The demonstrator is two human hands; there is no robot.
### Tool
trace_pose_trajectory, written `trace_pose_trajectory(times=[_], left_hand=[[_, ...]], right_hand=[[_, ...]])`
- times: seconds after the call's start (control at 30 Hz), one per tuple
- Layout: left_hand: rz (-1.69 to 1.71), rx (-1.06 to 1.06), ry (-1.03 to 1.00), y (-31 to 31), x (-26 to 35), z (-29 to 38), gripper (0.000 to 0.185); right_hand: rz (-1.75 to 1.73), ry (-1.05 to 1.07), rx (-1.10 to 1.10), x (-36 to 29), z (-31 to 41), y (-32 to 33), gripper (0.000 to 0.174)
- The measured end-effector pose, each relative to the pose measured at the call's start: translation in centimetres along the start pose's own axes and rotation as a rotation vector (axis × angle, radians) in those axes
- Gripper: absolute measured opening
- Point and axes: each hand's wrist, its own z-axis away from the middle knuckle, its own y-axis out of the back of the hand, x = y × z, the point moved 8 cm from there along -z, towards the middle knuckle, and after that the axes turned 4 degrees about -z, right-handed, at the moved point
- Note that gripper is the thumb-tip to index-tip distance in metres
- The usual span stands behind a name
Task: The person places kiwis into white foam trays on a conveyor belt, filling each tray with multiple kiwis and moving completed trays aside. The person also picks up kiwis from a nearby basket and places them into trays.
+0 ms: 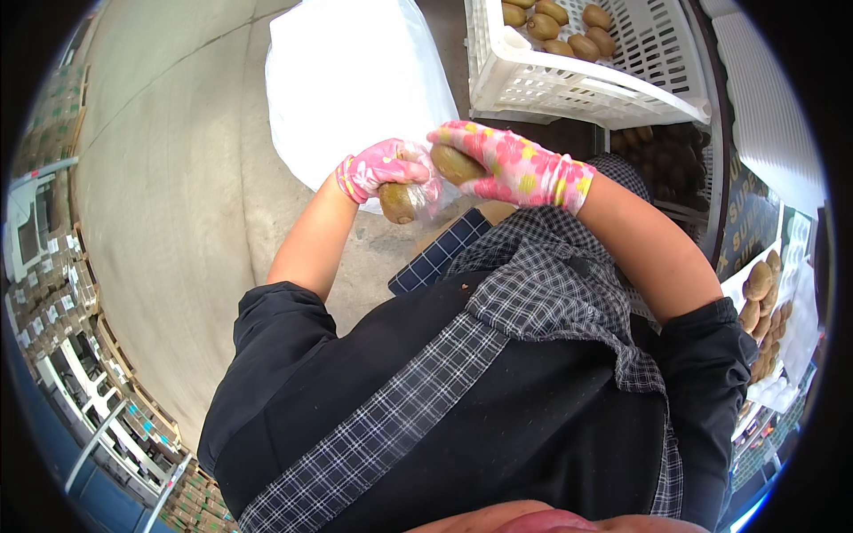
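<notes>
Both hands wear pink floral gloves and meet above the concrete floor, close to a white plastic sheet or bag (353, 80). My left hand (386, 170) is closed around a kiwifruit (398, 203) with crumpled clear plastic film (426, 193) about it. A second kiwifruit (456, 164) sits in my right hand (510, 163), between the fingers and thumb, right beside the film. Whether this second fruit touches the film I cannot tell.
A white slatted plastic crate (586, 73) at the upper right holds several kiwifruit (543, 26). More lie in a shaded crate (660, 160) below it. White trays are stacked (766, 100) at the far right, near a row of kiwifruit (760, 286). Stacked cartons (53, 286) stand at the left.
</notes>
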Motion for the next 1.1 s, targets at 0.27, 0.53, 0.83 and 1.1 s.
trace_pose_trajectory(times=[0.27, 0.53, 0.83, 1.1], left_hand=[[0.415, 0.115, -0.127, 3.6, 1.3, 1.9, 0.02], [0.164, -0.008, 0.059, -0.5, 1.4, 0.5, 0.032], [0.272, 0.012, 0.13, -2.4, -1.1, -0.2, 0.022], [0.229, 0.062, -0.036, 1.2, 0.8, -0.7, 0.03]], right_hand=[[-1.36, -0.233, 0.165, 3.4, 7.3, -0.2, 0.083], [-1.318, -0.179, 0.316, 1.6, 3.9, 0.7, 0.075], [-1.042, -0.06, 0.186, -0.4, 1.2, -0.4, 0.076], [-0.529, -0.368, 0.153, 7.1, 5.1, -2.9, 0.08]])
